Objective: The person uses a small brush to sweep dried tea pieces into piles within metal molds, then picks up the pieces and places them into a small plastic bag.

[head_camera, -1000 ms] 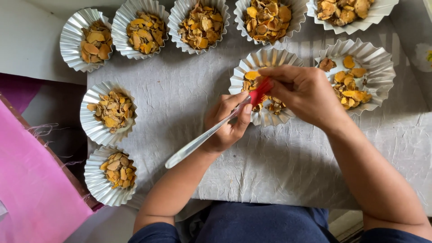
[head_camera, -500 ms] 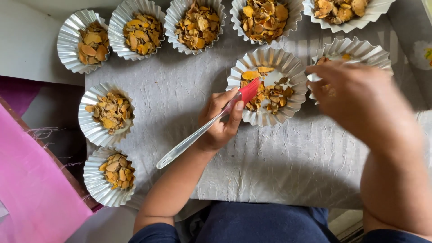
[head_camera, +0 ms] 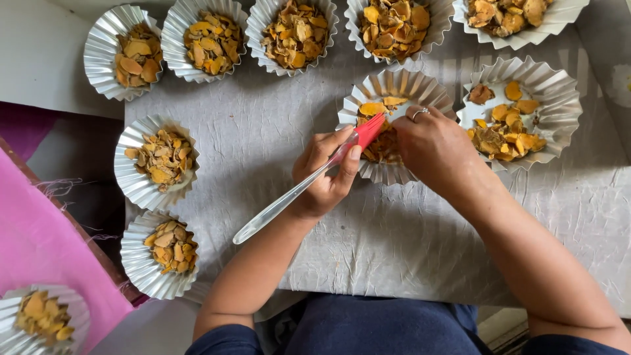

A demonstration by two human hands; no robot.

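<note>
Silver foil, pleated like oversized cupcake cases, is what I see most of; the foil cup [head_camera: 394, 98] under my hands sits just past the middle of the grey crinkled sheet [head_camera: 276, 138] covering the counter, toward one o'clock. My left hand [head_camera: 325, 174] is curled shut around the clear handle of a silicone brush [head_camera: 309, 179]; the red head of it lies on the orange-brown dried slices [head_camera: 384, 148] inside that cup, while the handle's free end trails off toward seven o'clock over the sheet. My right hand [head_camera: 437, 148] reaches into the same cup from four o'clock, a ring on one finger; its fingertips are buried among the slices at the cup's near side, and I cannot tell whether they pinch anything.

A half-filled cup [head_camera: 519, 112] stands just beside the worked cup at three o'clock, their rims almost touching. Five fuller cups [head_camera: 296, 33] line the far edge from ten to two o'clock. Two more cups [head_camera: 158, 158] stand at nine and eight o'clock on the sheet's left edge; another cup [head_camera: 39, 319] rests on pink cloth [head_camera: 39, 243] at the lower left corner, well apart from the rest. Dark blue clothing [head_camera: 381, 325] fills six o'clock.
</note>
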